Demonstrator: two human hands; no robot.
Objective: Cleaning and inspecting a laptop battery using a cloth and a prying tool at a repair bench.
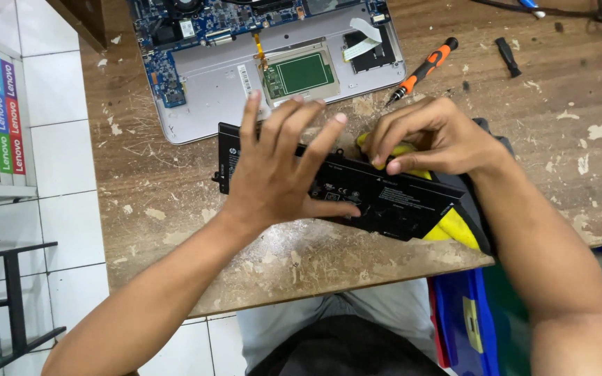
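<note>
Pressing the black battery (377, 195) near the table edge (301, 296), left hand (280, 174) lies open-fingered, right hand (430, 139) pinches it.

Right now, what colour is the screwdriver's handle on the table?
Orange and black; the screwdriver shows in the head view.

1. Battery pack (384, 198): black with small white markings.
2. Cloth (454, 226) under it: yellow.
3. Screwdriver (423, 69) at 1 o'clock: orange and black handle.
4. Opened laptop (210, 83) at 12 o'clock: silver shell, blue circuit board, green touchpad board.
5. Desk (161, 181): brown wood flecked with pale chipped patches.
</note>
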